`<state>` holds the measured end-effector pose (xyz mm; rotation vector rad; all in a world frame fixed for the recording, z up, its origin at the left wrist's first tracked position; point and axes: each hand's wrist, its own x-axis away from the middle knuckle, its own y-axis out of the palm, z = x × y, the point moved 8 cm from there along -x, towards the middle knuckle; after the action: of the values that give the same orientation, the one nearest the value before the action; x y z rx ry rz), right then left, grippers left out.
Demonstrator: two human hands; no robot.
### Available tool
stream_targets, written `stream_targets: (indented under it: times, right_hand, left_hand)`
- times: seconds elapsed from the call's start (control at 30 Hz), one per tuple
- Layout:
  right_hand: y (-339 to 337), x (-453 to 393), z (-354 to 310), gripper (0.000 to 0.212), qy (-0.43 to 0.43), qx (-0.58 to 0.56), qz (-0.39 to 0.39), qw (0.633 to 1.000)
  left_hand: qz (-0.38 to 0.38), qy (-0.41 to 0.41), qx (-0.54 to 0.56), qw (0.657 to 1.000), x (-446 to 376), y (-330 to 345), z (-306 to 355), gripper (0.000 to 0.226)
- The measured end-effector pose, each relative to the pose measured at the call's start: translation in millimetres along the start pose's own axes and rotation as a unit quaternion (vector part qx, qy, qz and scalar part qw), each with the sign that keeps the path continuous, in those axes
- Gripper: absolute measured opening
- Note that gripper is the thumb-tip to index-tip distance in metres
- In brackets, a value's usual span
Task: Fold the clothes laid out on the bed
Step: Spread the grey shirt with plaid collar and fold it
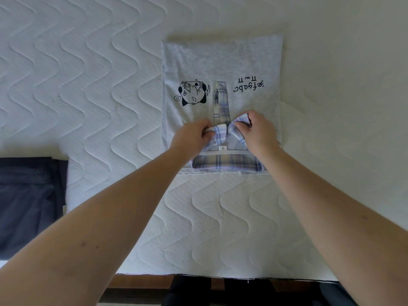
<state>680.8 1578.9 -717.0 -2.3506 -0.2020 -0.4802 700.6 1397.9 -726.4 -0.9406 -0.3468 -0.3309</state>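
Grey shirt (220, 62): flat on quilted mattress (88, 85), mid-right, print upside down.
Plaid collar (223, 133): near shirt's close hem, partly hidden under hands.
Left hand (192, 135): pinches left collar flap.
Right hand (256, 129): grips right flap.
Dark garment (28, 199): left of shirt, cut off by frame.
Mattress edge: just below shirt, bare quilt between.

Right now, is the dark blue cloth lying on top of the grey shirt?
No, the dark cloth lies apart at the bed's left edge, while the grey shirt has only both hands on its plaid collar.
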Motion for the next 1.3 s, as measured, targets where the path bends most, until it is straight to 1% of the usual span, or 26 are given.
stream_targets:
  times: [0.07,0.13,0.2,0.27,0.3,0.33,0.37,0.43,0.5,0.53,0.6,0.7,0.77,0.87,0.93,1.0,1.03,1.1,1.2,1.23,1.3]
  right_hand:
    - [-0.8,0.6,-2.9,0.006,0.000,0.006,-0.001,1.000]
    - [-2.1,5.6,-9.1,0.020,-0.033,0.033,0.011,0.999]
    - [-7.9,14.4,-19.0,0.035,-0.080,0.094,0.063,0.990]
    - [-10.3,25.2,-31.3,0.043,-0.122,0.144,0.105,0.976]
    - [-6.4,29.2,-36.6,0.044,-0.147,0.163,0.105,0.970]
    - [1.0,31.3,-40.1,0.043,-0.167,0.180,0.091,0.965]
    - [10.9,32.0,-41.9,0.043,-0.177,0.195,0.067,0.962]
    - [29.6,30.0,-42.3,0.047,-0.160,0.209,0.020,0.965]
    - [39.6,26.7,-44.3,0.051,-0.132,0.173,0.006,0.976]
    - [42.0,25.2,-46.6,0.051,-0.126,0.153,0.009,0.980]
    - [44.3,21.4,-51.5,0.043,-0.128,0.141,0.014,0.982]
    - [41.0,12.9,-54.4,0.027,-0.136,0.163,0.020,0.977]
    - [35.1,5.0,-52.0,0.024,-0.129,0.183,0.025,0.974]
    - [30.1,-3.3,-48.9,0.024,-0.128,0.199,0.021,0.971]
    - [30.8,-4.8,-47.4,0.025,-0.130,0.199,0.015,0.971]
    - [30.7,-5.3,-45.7,0.027,-0.127,0.183,0.019,0.975]
    - [30.3,-5.5,-44.4,0.027,-0.123,0.173,0.022,0.977]
    - [30.3,-5.7,-42.8,0.028,-0.121,0.169,0.023,0.978]
    - [29.8,-4.2,-45.3,0.031,-0.140,0.194,0.027,0.971]
    - [26.9,-4.1,-45.2,0.034,-0.139,0.196,0.035,0.970]
    - [11.9,-2.8,-38.4,0.034,-0.109,0.174,0.072,0.976]
  left_hand:
    - [-0.021,0.007,0.025,0.999,4.2,9.4,-0.3,0.018]
    - [-0.015,-0.014,0.097,0.995,8.2,8.4,-5.8,0.022]
    - [0.050,-0.041,0.156,0.986,15.5,-6.5,-15.8,0.017]
    - [0.150,-0.071,0.166,0.972,32.5,-24.9,-32.7,0.017]
    - [0.189,-0.086,0.165,0.964,43.7,-31.3,-41.4,0.020]
    - [0.210,-0.099,0.161,0.959,54.7,-33.4,-47.8,0.025]
    - [0.210,-0.106,0.151,0.960,64.2,-31.1,-51.8,0.032]
    - [0.172,-0.106,0.130,0.971,76.7,-16.5,-51.8,0.049]
    - [0.132,-0.111,0.130,0.976,81.9,1.4,-48.4,0.062]
    - [0.121,-0.117,0.130,0.977,82.5,8.4,-46.9,0.064]
    - [0.126,-0.130,0.113,0.977,82.5,14.3,-44.2,0.059]
    - [0.156,-0.157,0.083,0.972,87.5,14.9,-41.7,0.049]
    - [0.162,-0.156,0.052,0.973,94.6,16.4,-37.4,0.050]
    - [0.183,-0.126,-0.013,0.975,105.8,16.0,-31.7,0.044]
    - [0.210,-0.096,-0.060,0.971,111.1,15.2,-27.8,0.032]
    - [0.220,-0.063,-0.115,0.967,113.9,17.0,-22.1,0.020]
    - [0.218,-0.051,-0.132,0.966,114.1,18.6,-20.7,0.018]
    - [0.206,-0.039,-0.142,0.967,113.7,21.4,-20.8,0.015]
    - [0.180,-0.027,-0.150,0.972,111.7,24.5,-20.1,0.008]
    - [0.178,-0.022,-0.153,0.972,111.0,23.2,-18.6,0.009]
    - [0.191,-0.003,-0.156,0.969,110.1,16.4,-13.8,0.019]
